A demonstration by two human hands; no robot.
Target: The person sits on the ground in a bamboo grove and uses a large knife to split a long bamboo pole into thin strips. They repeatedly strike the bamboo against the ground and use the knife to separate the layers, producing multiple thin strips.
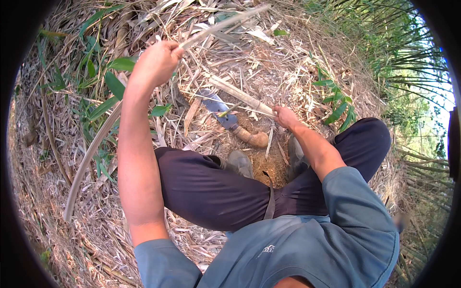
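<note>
My left hand (161, 60) is raised at the upper left, closed in a fist around a long pale bamboo strip (221, 26). One end of it points to the upper right. Past my left forearm a bent strip (91, 153) curves down; whether it is the same piece is hidden by the arm. At the centre, my right hand (286, 117) grips the near end of another pale bamboo piece (242, 96), which slants away to the upper left. Below that piece a machete (218, 109) lies on the ground, its wooden handle (254, 138) toward my feet.
Two dark boots (240, 163) rest close to the machete handle, between my bent knees. Dry bamboo leaves and husks (192, 235) cover the ground. Green leafy shoots (115, 86) grow beside my left arm and at the right (338, 103). Bamboo stalks (413, 62) stand at the far right.
</note>
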